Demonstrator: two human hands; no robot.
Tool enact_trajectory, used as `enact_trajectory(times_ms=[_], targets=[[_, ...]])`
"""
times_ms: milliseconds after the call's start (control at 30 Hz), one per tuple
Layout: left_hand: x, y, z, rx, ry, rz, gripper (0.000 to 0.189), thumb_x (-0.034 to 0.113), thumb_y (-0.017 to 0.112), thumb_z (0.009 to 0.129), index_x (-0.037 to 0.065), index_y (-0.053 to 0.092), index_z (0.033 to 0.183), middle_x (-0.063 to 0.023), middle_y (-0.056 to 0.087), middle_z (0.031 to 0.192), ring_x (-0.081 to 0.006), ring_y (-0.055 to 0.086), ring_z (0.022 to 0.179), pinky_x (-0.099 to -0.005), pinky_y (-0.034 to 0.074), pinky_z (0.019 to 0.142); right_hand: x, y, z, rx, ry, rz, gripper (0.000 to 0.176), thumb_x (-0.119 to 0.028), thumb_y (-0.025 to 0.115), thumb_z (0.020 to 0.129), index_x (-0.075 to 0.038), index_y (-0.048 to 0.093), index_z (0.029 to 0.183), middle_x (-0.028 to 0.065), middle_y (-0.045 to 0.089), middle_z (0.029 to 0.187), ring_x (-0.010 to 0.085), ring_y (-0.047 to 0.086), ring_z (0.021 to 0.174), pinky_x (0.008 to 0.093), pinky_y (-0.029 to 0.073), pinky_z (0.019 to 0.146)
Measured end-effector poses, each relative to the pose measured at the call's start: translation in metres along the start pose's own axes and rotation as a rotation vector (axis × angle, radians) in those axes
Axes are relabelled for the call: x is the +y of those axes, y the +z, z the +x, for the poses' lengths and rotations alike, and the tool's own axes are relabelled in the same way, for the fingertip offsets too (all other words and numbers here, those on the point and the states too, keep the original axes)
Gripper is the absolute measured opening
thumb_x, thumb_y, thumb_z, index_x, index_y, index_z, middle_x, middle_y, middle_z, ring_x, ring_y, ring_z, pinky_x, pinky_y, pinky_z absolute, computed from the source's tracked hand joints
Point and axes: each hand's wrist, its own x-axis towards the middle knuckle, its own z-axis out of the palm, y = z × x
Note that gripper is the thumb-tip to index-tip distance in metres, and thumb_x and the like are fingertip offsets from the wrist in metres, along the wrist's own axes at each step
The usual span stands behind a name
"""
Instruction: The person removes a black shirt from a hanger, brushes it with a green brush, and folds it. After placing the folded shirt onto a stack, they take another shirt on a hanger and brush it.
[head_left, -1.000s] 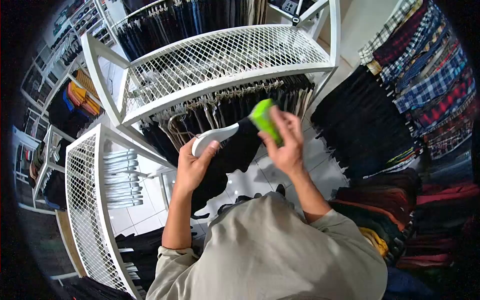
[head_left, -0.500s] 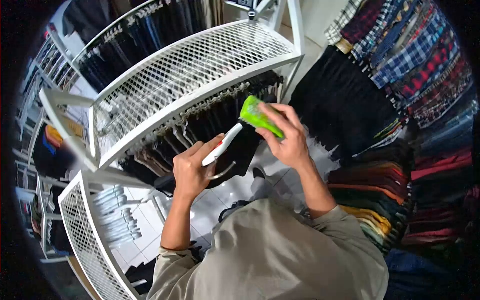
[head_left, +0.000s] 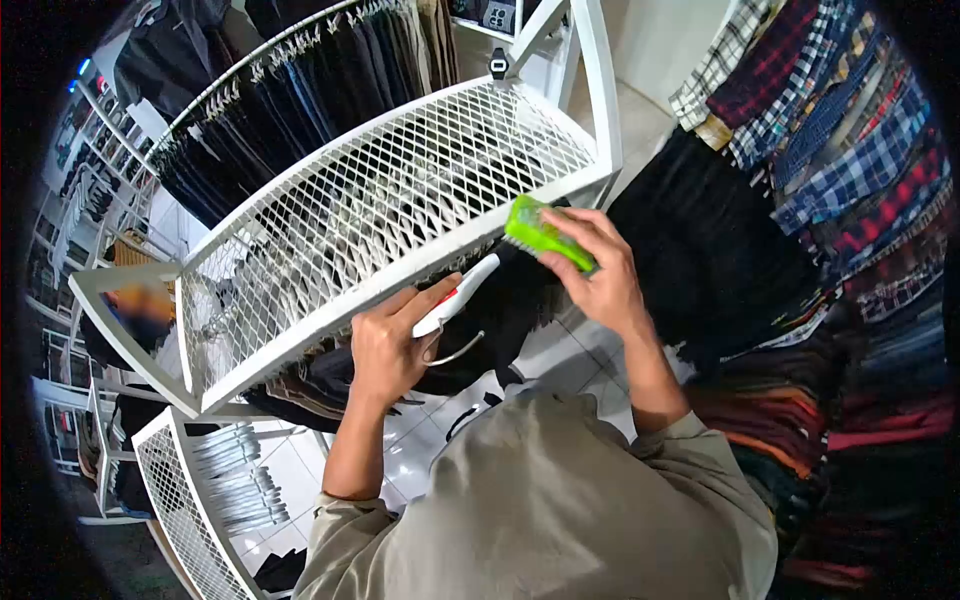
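Note:
My left hand (head_left: 386,347) is closed around a white clothes hanger (head_left: 474,286) with a small red mark. Its curved metal hook hangs below my fingers, towards my body. To the right, my right hand (head_left: 608,268) grips a bright green brush (head_left: 527,224) between thumb and fingers. Pale bristles show along the brush's lower left edge. The brush sits just above and right of the hanger's tip. Directly past both hands runs the front edge of a white mesh shelf (head_left: 400,262).
Dark trousers (head_left: 310,90) hang on a curved rail behind the shelf. A black digital watch (head_left: 498,64) is fastened at the shelf's back corner. Plaid shirts (head_left: 850,190) and dark garments (head_left: 700,230) hang on the right. White hangers (head_left: 238,480) hang lower left, above a tiled floor (head_left: 560,360).
The view has shifted, so the shelf sits lower and more of the trousers behind it shows. Both hands appear slightly further right, still holding the hanger and the brush.

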Motion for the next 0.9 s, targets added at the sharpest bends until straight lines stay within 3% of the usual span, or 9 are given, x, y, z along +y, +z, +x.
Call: enact_trajectory(times_ms=[100, 167, 233, 300, 367, 467, 533, 667, 900], targets=[[-0.002, 0.008, 0.023, 0.011, -0.051, -0.050, 0.056, 0.002, 0.076, 0.071, 0.019, 0.073, 0.124, -0.0083, 0.066, 0.081, -0.0305, 0.062, 0.066, -0.0392, 0.050, 0.061, 0.074, -0.014, 0.023, 0.173, 0.219, -0.265, 0.041, -0.020, 0.077, 0.090, -0.007, 0.070, 0.128, 0.0191, 0.065, 0.121, 0.0325, 0.064, 0.109, 0.0452, 0.052, 0.095], [-0.003, 0.011, 0.036, 0.006, -0.139, -0.148, 0.044, 0.002, 0.078, 0.076, 0.014, 0.076, 0.118, -0.0115, 0.075, 0.092, -0.0312, 0.069, 0.074, -0.0371, 0.055, 0.067, 0.103, -0.030, 0.030, 0.191, 0.203, -0.476, 0.039, -0.018, 0.075, 0.091, -0.007, 0.070, 0.127, 0.0183, 0.067, 0.119, 0.0317, 0.064, 0.108, 0.0451, 0.051, 0.096], [-0.007, 0.019, 0.048, 0.028, -0.154, -0.183, 0.035, 0.006, 0.079, 0.081, 0.012, 0.077, 0.115, -0.0134, 0.076, 0.096, -0.0317, 0.072, 0.077, -0.0356, 0.056, 0.068, 0.079, -0.035, 0.046, 0.205, 0.239, -0.293, 0.038, -0.015, 0.076, 0.090, -0.006, 0.070, 0.126, 0.0177, 0.068, 0.118, 0.0304, 0.065, 0.110, 0.0432, 0.052, 0.097], [-0.008, 0.026, 0.059, 0.014, -0.227, -0.236, 0.030, 0.009, 0.081, 0.083, 0.009, 0.077, 0.113, -0.0141, 0.076, 0.095, -0.0301, 0.073, 0.075, -0.0346, 0.056, 0.067, 0.063, -0.032, 0.053, 0.145, -0.011, -0.074, 0.039, -0.015, 0.077, 0.089, -0.006, 0.070, 0.126, 0.0175, 0.068, 0.120, 0.0308, 0.066, 0.111, 0.0414, 0.052, 0.097], [-0.005, 0.029, 0.068, 0.006, -0.307, -0.259, 0.024, 0.012, 0.080, 0.086, 0.005, 0.078, 0.108, -0.0157, 0.077, 0.097, -0.0218, 0.069, 0.067, -0.0321, 0.053, 0.061, 0.061, -0.025, 0.063, 0.011, -0.068, 0.074, 0.038, -0.017, 0.077, 0.090, -0.008, 0.070, 0.127, 0.0165, 0.068, 0.121, 0.0312, 0.067, 0.112, 0.0399, 0.052, 0.097], [-0.003, 0.030, 0.076, 0.036, -0.316, -0.268, 0.024, 0.013, 0.081, 0.086, 0.005, 0.077, 0.109, -0.0153, 0.077, 0.094, -0.0170, 0.067, 0.065, -0.0303, 0.051, 0.059, 0.104, -0.012, 0.080, -0.013, 0.045, -0.142, 0.037, -0.019, 0.077, 0.090, -0.008, 0.071, 0.125, 0.0177, 0.066, 0.119, 0.0344, 0.065, 0.110, 0.0429, 0.052, 0.096], [-0.002, 0.025, 0.078, -0.047, -0.456, -0.276, 0.026, 0.015, 0.081, 0.087, 0.002, 0.076, 0.109, -0.0144, 0.076, 0.090, -0.0141, 0.067, 0.068, -0.0293, 0.051, 0.061, 0.141, -0.003, 0.092, 0.049, 0.075, -0.395, 0.037, -0.019, 0.077, 0.089, -0.006, 0.071, 0.124, 0.0178, 0.064, 0.117, 0.0365, 0.063, 0.110, 0.0444, 0.050, 0.097], [-0.004, 0.024, 0.072, -0.043, -0.557, -0.408, 0.031, 0.019, 0.081, 0.090, -0.004, 0.073, 0.109, -0.0126, 0.076, 0.088, -0.0106, 0.063, 0.076, -0.0299, 0.052, 0.071, 0.142, 0.018, 0.119, -0.021, 0.087, -0.141, 0.043, -0.018, 0.079, 0.086, -0.007, 0.069, 0.126, 0.0169, 0.065, 0.116, 0.0364, 0.063, 0.109, 0.0447, 0.049, 0.096], [0.008, 0.006, 0.044, -0.062, -0.642, -0.393, 0.031, 0.018, 0.082, 0.089, -0.004, 0.073, 0.109, -0.0107, 0.076, 0.090, -0.0096, 0.062, 0.080, -0.0290, 0.052, 0.074, 0.160, 0.051, 0.130, -0.163, 0.064, -0.210, 0.049, -0.019, 0.081, 0.084, -0.006, 0.067, 0.129, 0.0162, 0.065, 0.116, 0.0360, 0.062, 0.110, 0.0437, 0.049, 0.097]])
